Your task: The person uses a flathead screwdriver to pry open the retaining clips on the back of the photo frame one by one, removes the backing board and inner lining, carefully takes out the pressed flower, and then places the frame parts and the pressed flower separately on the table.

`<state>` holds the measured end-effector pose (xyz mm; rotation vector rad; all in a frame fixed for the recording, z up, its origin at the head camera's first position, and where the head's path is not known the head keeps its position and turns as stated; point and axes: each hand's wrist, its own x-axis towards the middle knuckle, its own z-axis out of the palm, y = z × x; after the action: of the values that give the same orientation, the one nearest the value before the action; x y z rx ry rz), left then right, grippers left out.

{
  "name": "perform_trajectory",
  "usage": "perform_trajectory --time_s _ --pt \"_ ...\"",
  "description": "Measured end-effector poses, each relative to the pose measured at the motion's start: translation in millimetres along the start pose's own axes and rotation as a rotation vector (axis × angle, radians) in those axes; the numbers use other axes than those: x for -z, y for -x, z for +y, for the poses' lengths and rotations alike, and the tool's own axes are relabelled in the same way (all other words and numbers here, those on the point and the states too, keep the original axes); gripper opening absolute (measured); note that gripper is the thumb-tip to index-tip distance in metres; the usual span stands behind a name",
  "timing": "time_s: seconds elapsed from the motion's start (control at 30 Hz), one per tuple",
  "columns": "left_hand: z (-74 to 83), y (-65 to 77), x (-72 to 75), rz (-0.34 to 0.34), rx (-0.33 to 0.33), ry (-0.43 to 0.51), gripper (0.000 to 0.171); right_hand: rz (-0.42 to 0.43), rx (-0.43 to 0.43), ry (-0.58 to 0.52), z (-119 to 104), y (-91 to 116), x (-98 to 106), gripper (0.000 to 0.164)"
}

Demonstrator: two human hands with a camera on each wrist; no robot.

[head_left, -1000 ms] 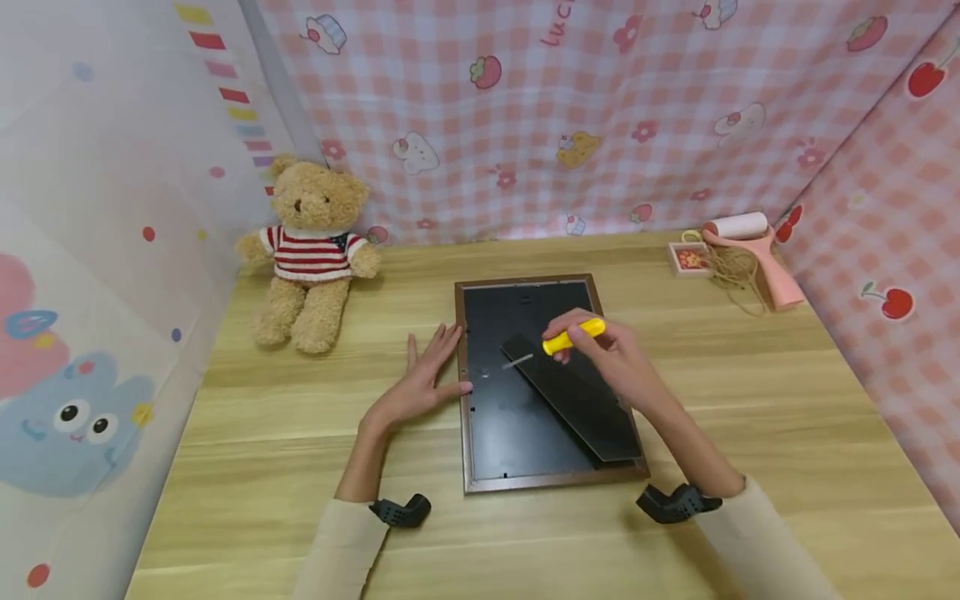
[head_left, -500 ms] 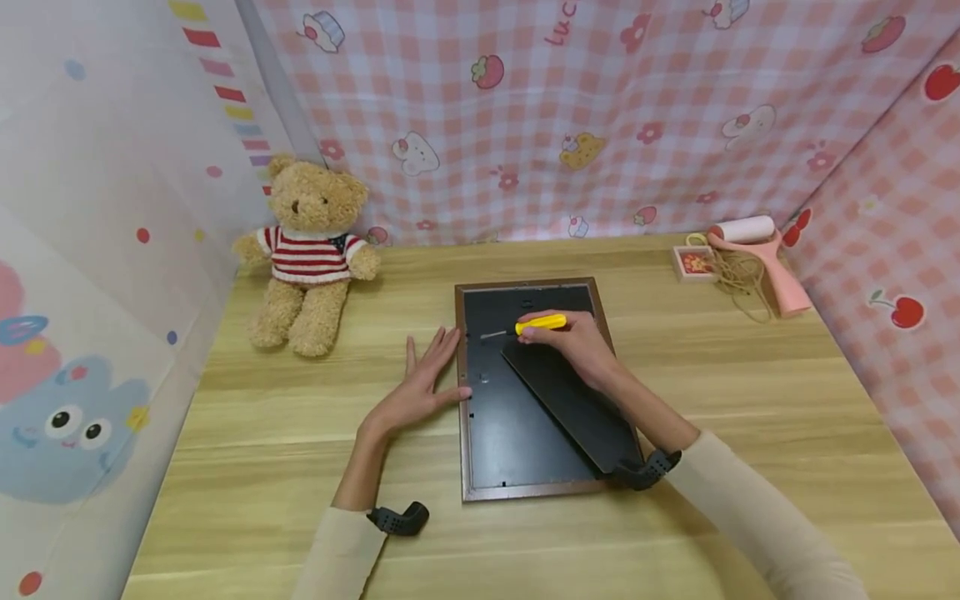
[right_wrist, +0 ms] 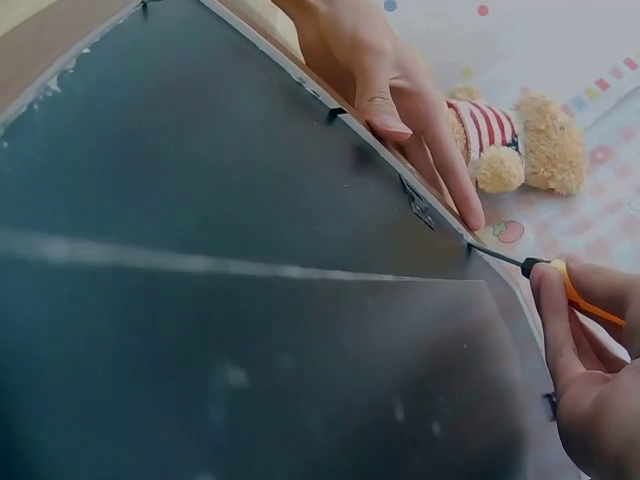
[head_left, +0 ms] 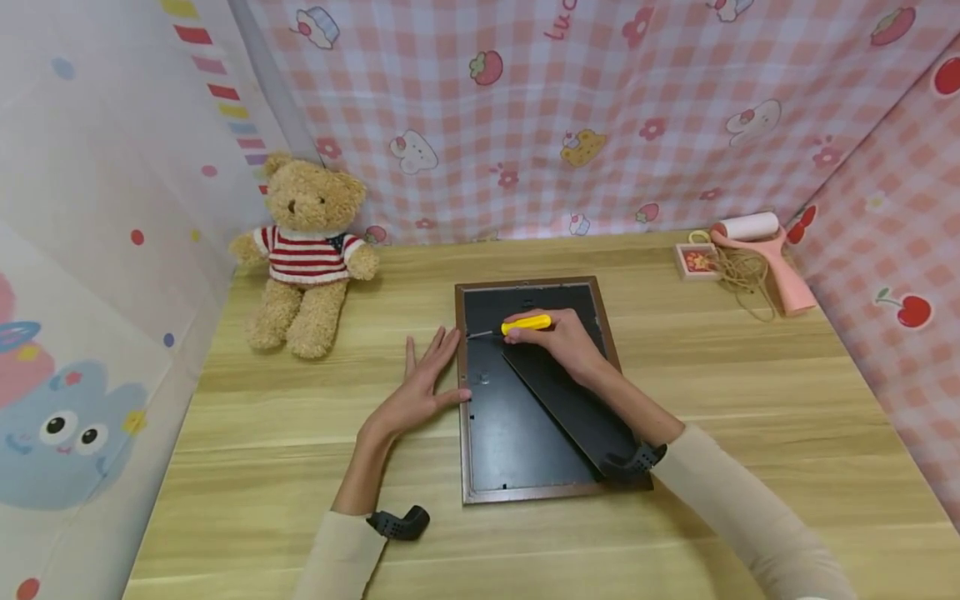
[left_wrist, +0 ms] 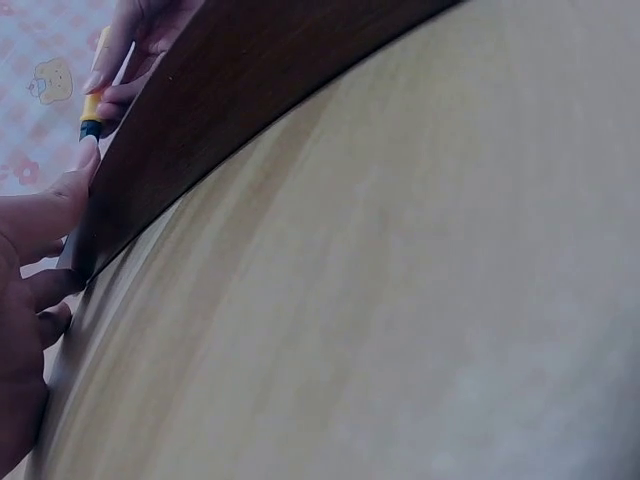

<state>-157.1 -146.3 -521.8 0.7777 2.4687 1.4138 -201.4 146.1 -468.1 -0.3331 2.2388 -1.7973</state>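
Observation:
A brown picture frame (head_left: 555, 495) lies back side up on the table, its black backing board (head_left: 517, 442) showing. The black easel stand (head_left: 570, 400) slants across the board. My right hand (head_left: 562, 342) pinches the yellow handle of a screwdriver (head_left: 527, 324). Its tip meets a small black tab (right_wrist: 471, 246) at the frame's left inner edge. My left hand (head_left: 416, 387) rests along the left side of the frame, fingers spread and straight, thumb over the rim. In the left wrist view the fingertips touch the frame's brown side (left_wrist: 240, 80).
A teddy bear (head_left: 307, 250) in a striped shirt sits at the back left. At the back right are a small box (head_left: 697, 262), a coil of twine (head_left: 742, 271) and a pink-handled lint roller (head_left: 783, 271). Printed cloth (head_left: 517, 108) hangs behind the table.
My right hand has moved left and slightly up with the screwdriver, bringing its tip from over the board to the frame's left inner edge. My left hand has stayed on the frame.

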Motion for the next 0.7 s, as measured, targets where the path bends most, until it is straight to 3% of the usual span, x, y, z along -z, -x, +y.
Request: perform_trajectory --time_s 0.3,0.53,0.7 --pt "13.4 0.1 3.6 -0.006 -0.010 -0.032 0.100 -0.013 0.084 0.107 -6.0 -4.8 1.1 0.024" --pt "4.3 -2.2 0.9 0.000 -0.023 -0.034 0.103 -0.039 0.234 0.380 -29.6 -11.0 -3.1 0.022" --pt "1.0 -0.8 0.0 0.001 -0.019 -0.014 0.103 -0.064 0.240 0.399 -34.9 -12.2 -7.2 0.023"
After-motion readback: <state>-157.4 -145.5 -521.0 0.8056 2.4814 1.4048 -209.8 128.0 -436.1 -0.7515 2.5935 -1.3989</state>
